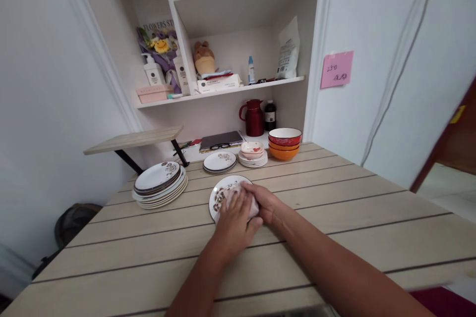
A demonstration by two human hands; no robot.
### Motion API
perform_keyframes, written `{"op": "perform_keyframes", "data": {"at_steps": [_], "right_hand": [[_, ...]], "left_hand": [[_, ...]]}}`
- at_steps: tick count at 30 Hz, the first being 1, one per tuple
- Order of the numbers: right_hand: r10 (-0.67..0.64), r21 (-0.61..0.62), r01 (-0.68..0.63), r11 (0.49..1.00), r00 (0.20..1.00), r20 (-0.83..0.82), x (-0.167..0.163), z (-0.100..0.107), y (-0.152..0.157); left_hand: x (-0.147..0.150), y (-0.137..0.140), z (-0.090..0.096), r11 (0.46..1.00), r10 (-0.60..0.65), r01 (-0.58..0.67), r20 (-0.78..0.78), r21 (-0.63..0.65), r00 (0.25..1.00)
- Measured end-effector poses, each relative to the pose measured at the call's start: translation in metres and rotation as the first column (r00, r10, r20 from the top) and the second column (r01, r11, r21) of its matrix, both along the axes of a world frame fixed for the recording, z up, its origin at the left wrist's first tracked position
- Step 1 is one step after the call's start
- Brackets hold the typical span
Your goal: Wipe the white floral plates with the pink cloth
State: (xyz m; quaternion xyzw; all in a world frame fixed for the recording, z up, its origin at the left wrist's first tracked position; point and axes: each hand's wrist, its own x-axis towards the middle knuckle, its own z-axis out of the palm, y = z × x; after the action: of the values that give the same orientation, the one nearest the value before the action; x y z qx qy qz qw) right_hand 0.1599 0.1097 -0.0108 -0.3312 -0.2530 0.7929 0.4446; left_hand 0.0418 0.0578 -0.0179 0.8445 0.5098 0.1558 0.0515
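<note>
Head view: patterned plate (219, 195) tilts face-up toward the camera.

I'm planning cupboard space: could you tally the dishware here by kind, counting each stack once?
Taller plate stack and shorter plate stack: 2
Small dishes stacked on small plates: 1
Bowl stack: 1
Single plate under the cloth: 1
Total: 5

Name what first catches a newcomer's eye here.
Probably the left hand mid-picture, spread over a cloth on a plate, and the right hand at the plate's right edge. Next, the red and orange bowls at the back of the table and the pink note on the wall.
</note>
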Motion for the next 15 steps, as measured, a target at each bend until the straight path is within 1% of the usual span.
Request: {"op": "perform_keyframes", "data": {"at_steps": [1,2,5,7,8,9,10,11,12,13,14,15], "right_hand": [[0.008,-0.011,-0.008,1.000,1.000,0.001,0.000,0.000,0.000],[0.013,-0.019,-0.013,1.000,1.000,0.001,0.001,-0.001,0.000],[0.001,-0.016,-0.001,1.000,1.000,-0.017,0.002,-0.002,0.002],[-0.028,-0.004,0.028,1.000,0.999,-0.043,0.002,-0.002,0.003],[-0.039,0.000,0.039,0.999,0.998,-0.058,0.002,-0.003,0.003],[-0.047,0.000,0.047,0.999,0.996,-0.074,0.002,-0.003,0.004],[-0.052,-0.004,0.052,0.999,0.995,-0.088,0.002,-0.003,0.005],[-0.055,-0.011,0.054,0.998,0.993,-0.100,0.002,-0.003,0.005],[-0.057,-0.021,0.055,0.998,0.992,-0.109,0.003,-0.003,0.006],[-0.059,-0.031,0.056,0.998,0.992,-0.116,0.004,-0.003,0.006],[-0.063,-0.038,0.058,0.998,0.991,-0.120,0.004,-0.004,0.006],[-0.064,-0.040,0.060,0.997,0.990,-0.125,0.005,-0.004,0.006]], "left_hand": [[-0.002,-0.001,0.000,0.996,-0.082,0.083,0.034,-0.013,0.996],[-0.004,-0.001,0.000,0.991,-0.132,0.134,0.086,-0.019,0.988],[-0.010,0.004,-0.002,0.987,-0.157,0.162,0.301,0.009,0.941],[-0.016,0.009,-0.002,0.988,-0.150,0.123,0.454,0.089,0.878],[-0.019,0.011,-0.001,0.987,-0.135,0.064,0.530,0.150,0.837],[-0.023,0.013,0.000,0.977,-0.110,-0.028,0.605,0.213,0.788],[-0.027,0.015,0.002,0.954,-0.074,-0.145,0.679,0.261,0.730],[-0.031,0.016,0.004,0.919,-0.032,-0.278,0.755,0.279,0.655],[-0.034,0.018,0.006,0.884,0.014,-0.391,0.820,0.257,0.572],[-0.037,0.018,0.008,0.862,0.058,-0.469,0.882,0.191,0.467],[-0.039,0.018,0.009,0.866,0.104,-0.493,0.936,0.081,0.337],[-0.040,0.018,0.011,0.901,0.159,-0.430,0.968,-0.063,0.191]]}}
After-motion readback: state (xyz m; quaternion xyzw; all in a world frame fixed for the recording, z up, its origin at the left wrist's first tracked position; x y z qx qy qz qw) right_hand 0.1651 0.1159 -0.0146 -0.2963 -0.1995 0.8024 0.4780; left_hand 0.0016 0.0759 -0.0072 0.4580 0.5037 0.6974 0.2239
